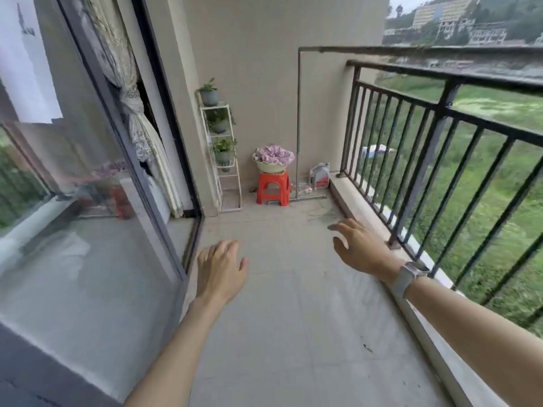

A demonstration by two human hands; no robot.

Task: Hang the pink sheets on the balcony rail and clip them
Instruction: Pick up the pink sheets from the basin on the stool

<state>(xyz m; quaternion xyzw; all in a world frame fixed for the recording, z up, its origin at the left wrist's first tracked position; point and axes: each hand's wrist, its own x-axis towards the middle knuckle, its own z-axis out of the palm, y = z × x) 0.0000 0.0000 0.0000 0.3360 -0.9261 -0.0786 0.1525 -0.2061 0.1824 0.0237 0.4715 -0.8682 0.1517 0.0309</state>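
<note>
Nearest the camera, two bare forearms reached forward over the pale tiled floor of the balcony. The left hand hung palm down above the tiles with its fingers loosely spread and held nothing. The right hand, with a light-banded watch on its wrist, was raised a little farther out and closer to the railing side, its fingers relaxed and parted, likewise gripping nothing.

On the left ran a sliding glass door in a dark frame, with a gathered patterned curtain behind it. On the right stood the dark metal balcony rail with its upright bars, set on a low pale kerb; grass showed through the bars.

At the far end, well apart from both hands, the pink sheets lay bunched in a pale basin, which sat on top of a red plastic stool against the back wall. Just left of the stool stood a white tiered plant rack carrying three potted plants. To the right of the stool, in the corner by the kerb, stood a grey jug with a red label. A thin metal pole rose beside the stool and turned into a bar running above the rail.
</note>
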